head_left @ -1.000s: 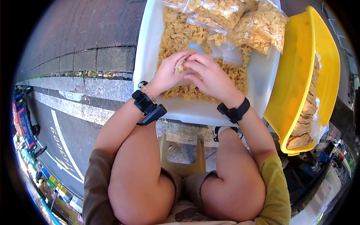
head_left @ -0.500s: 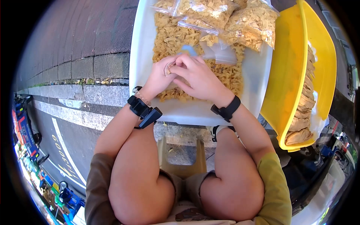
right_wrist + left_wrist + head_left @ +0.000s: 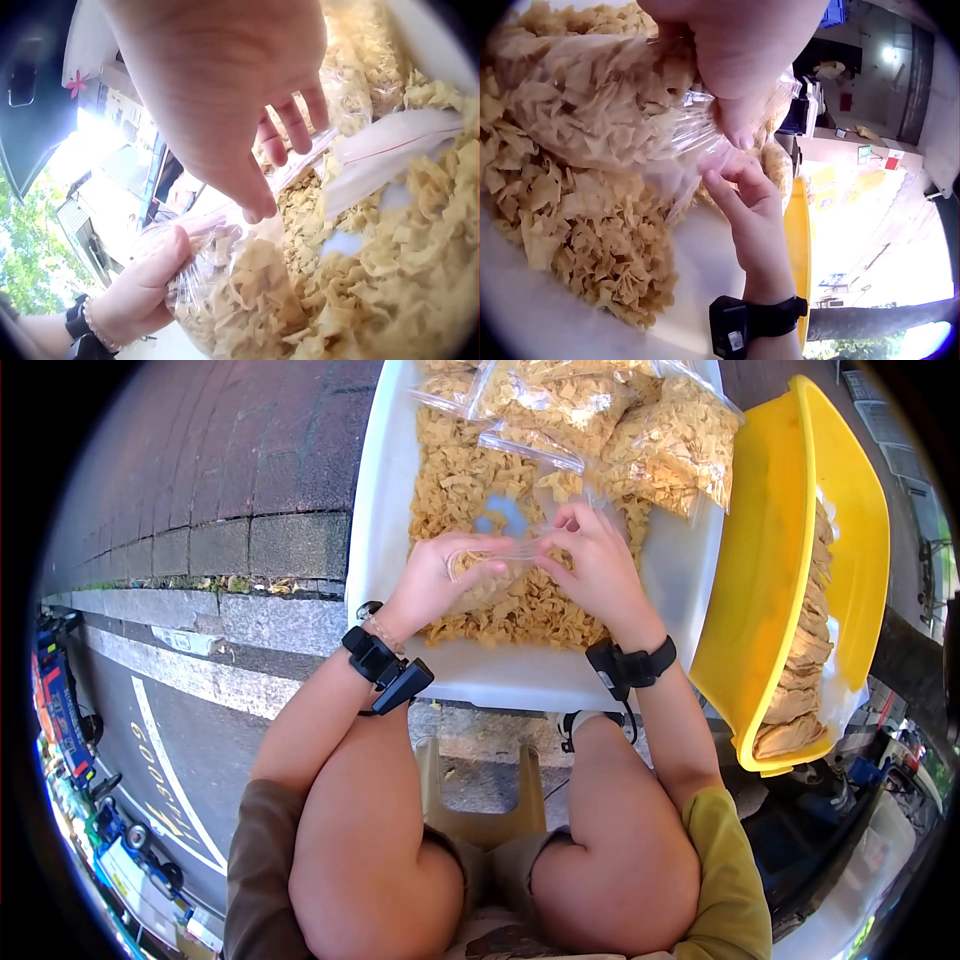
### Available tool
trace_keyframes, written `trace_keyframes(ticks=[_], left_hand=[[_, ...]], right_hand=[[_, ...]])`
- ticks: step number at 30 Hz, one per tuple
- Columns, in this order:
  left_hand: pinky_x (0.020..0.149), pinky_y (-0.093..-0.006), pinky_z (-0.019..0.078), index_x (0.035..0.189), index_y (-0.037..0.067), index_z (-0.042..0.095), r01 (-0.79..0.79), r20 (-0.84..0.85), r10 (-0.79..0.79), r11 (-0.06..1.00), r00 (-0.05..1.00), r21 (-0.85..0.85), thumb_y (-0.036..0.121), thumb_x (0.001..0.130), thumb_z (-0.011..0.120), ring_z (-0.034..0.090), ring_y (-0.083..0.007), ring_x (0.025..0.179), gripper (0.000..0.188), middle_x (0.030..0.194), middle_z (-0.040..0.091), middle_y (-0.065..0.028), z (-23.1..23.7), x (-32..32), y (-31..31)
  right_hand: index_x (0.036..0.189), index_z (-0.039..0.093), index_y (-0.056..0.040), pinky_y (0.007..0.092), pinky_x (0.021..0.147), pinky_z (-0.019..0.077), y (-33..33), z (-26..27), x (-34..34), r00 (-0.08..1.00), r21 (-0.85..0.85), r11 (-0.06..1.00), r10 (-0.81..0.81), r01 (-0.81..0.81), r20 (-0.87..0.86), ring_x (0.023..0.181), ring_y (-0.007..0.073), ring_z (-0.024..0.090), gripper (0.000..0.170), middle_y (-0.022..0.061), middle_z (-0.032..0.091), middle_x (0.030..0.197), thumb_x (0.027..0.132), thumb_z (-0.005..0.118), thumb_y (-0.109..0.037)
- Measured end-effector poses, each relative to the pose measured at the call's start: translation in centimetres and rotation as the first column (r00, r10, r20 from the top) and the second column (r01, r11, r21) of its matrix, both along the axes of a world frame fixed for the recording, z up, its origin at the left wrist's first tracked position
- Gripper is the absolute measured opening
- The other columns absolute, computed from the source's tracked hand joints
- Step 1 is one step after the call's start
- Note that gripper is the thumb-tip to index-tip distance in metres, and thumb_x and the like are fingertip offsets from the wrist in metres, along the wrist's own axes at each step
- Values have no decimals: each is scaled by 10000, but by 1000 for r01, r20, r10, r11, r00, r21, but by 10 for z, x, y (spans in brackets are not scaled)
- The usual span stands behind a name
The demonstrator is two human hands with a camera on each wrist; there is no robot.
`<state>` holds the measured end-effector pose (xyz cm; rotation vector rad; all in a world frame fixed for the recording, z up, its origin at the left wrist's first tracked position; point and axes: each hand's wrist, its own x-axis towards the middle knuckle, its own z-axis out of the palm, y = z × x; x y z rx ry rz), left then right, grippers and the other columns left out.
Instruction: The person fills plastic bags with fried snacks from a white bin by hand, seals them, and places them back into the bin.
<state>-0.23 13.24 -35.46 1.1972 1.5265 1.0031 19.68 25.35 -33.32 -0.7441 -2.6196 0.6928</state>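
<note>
One held bag, one tray, one tub

Number, painted: digits in yellow on the grey road, beside a white line; the end read "3009", the characters ahead of it unclear.
Lettering, pale: on the blue vehicle at the left edge of the head view; too small to read.
Label, small, white: on the black wrist device; print illegible.
</note>
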Motion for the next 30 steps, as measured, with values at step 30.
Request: trace_keyframes(ticks=[30], left_hand=[[1014,-344,427,1342,19,483,25,140,-31,999,990,45,127,791,754,565,-225,1178,624,1233,600,-135,-3,8,-8]], right_hand=[[894,583,10,400,785,504,-37,4,-31,961,-169,955,216,-245,-173,914,344,596,123,141,595,938,776,604,-15]])
